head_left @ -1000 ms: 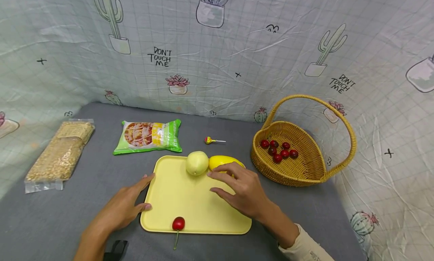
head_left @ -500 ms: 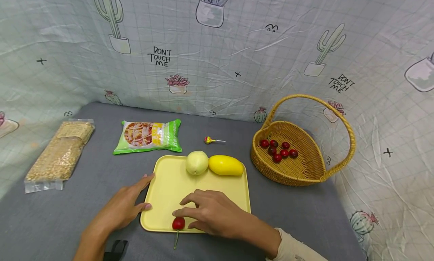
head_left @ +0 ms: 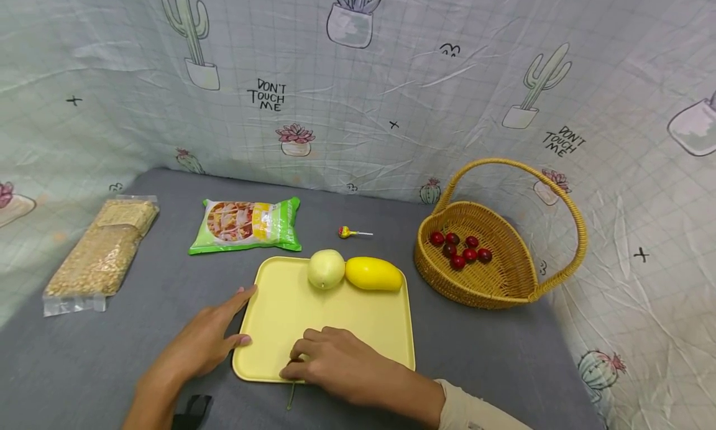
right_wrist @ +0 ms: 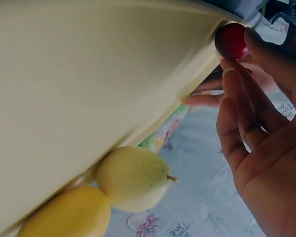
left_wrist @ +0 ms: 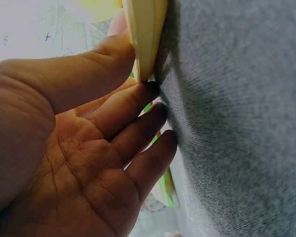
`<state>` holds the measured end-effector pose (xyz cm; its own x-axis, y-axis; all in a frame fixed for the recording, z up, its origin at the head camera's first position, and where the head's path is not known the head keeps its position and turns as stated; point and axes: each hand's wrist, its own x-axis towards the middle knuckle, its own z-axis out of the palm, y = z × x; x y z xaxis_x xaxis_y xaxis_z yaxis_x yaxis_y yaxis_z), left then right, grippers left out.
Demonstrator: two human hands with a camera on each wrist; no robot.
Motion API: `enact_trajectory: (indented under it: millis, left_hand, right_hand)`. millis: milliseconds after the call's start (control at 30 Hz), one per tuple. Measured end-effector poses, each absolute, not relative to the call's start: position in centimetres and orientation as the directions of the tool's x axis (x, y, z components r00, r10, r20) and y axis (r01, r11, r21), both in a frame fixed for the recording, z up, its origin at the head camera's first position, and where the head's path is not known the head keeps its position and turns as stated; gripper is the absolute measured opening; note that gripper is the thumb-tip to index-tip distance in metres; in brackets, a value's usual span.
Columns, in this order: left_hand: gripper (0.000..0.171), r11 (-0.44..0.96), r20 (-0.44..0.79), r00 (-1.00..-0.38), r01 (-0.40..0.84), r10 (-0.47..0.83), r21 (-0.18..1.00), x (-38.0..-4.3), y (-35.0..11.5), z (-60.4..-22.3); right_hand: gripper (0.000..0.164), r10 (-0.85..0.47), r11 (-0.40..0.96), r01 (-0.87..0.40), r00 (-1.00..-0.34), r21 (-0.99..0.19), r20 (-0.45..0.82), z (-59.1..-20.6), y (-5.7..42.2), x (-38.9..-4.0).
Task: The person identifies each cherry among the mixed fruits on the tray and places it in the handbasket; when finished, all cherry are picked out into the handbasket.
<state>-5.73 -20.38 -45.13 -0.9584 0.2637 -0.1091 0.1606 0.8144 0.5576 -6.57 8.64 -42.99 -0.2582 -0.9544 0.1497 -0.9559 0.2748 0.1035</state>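
Note:
A red cherry (right_wrist: 231, 41) sits at the front rim of the pale yellow tray (head_left: 279, 318), its green stem (head_left: 291, 394) hanging past the edge. My right hand (head_left: 341, 361) pinches it with thumb and fingers, hiding most of the fruit in the head view. At the tray's left side, my left hand (head_left: 198, 343) grips the rim, thumb over the edge and fingertips against the outside. Along the tray's far edge lie a pale green pear (head_left: 326, 269) and a yellow mango (head_left: 373, 274), touching one another.
A wicker basket (head_left: 511, 281) with a tall handle stands at the right, holding several cherries (head_left: 458, 261). Behind the tray lie a green snack bag (head_left: 246, 225) and a lollipop (head_left: 347, 232). A clear bag of grains (head_left: 100, 256) lies far left.
My right hand has moved from beside the mango down and left to the front rim, and its fingers have closed on the cherry. The left hand has stayed on the tray.

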Motion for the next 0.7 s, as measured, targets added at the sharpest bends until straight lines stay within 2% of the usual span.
enact_trajectory:
  millis: [267,400,700]
  left_hand:
    - [0.090,0.812,-0.102,-0.959,0.166,0.266,0.559,-5.7,-20.5,-45.3]
    - [0.090,0.810,-0.114,-0.958,0.154,0.262,0.565,-5.7,-20.4,-45.2]
    - [0.090,0.812,-0.099,-0.960,0.164,0.262,0.560,-5.7,-20.4,-45.3]
  right_hand:
    - [0.011,-0.950,0.292,-0.945,-0.268,0.148,0.161,-43.3,8.5,-6.5]
    - [0.006,-0.932,0.321,-0.941,-0.293,0.108,0.213,-43.4,8.7,-6.8]
    - [0.026,-0.876,0.402,-0.915,-0.393,-0.029,0.279,-41.5,10.4,-7.8]
